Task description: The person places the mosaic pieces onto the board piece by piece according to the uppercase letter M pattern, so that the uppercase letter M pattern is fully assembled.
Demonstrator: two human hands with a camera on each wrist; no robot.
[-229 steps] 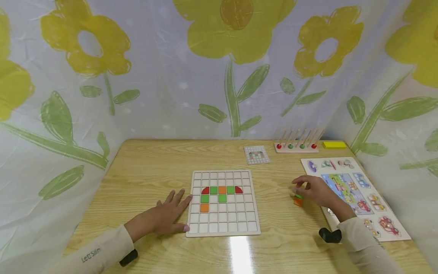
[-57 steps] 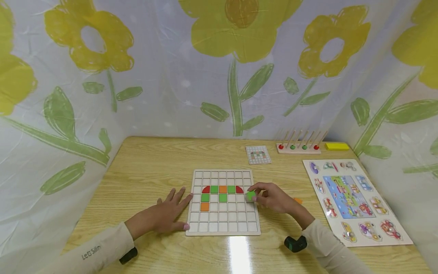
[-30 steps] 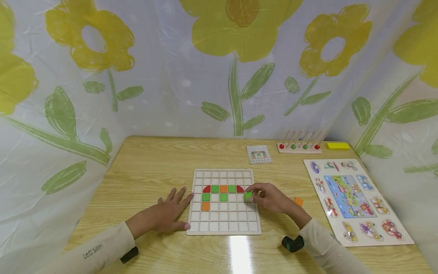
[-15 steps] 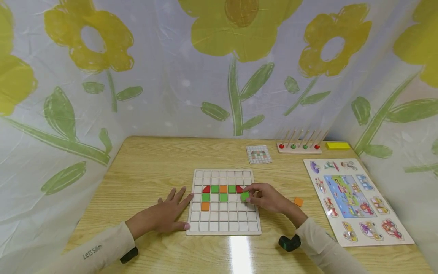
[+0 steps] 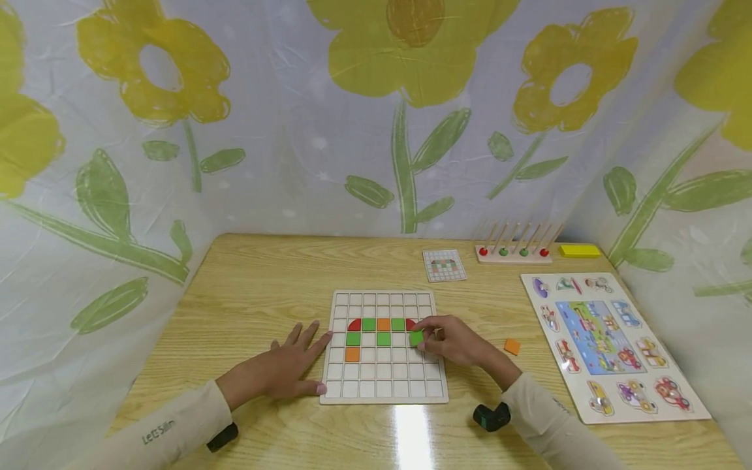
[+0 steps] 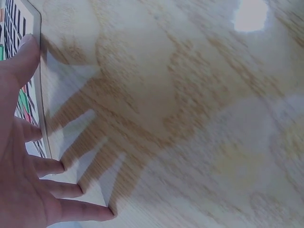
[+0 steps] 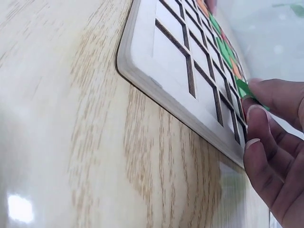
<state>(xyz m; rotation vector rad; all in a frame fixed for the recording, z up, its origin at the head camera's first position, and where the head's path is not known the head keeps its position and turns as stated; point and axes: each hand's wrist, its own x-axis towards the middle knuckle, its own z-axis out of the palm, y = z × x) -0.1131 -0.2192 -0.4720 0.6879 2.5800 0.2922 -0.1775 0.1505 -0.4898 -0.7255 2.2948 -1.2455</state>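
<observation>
A white wooden grid board (image 5: pixel 384 390) lies mid-table, with red, green and orange tiles set in some of its cells. Between thumb and fingers, my right hand (image 5: pixel 455 341) pinches a green square tile (image 5: pixel 416 338), tilted over the board's right part just below the right red corner tile (image 5: pixel 410 324). The right wrist view shows that green tile (image 7: pixel 248 91) at the fingertips, partly covered by them. My left hand (image 5: pixel 288 369) is spread flat, its thumb and a finger touching the board's left edge. In the left wrist view, the left hand (image 6: pixel 28 175) holds nothing.
A loose orange tile (image 5: pixel 512 346) lies right of the board. Behind stand a pattern card (image 5: pixel 444 266), a peg rack (image 5: pixel 514 258) with beads and a yellow block (image 5: pixel 580 251). A picture knob puzzle (image 5: pixel 617 391) occupies the right side.
My right hand has taken the green tile from beside the orange one and carried it left onto the board, shifting slightly left in the last second. The left hand stays put.
</observation>
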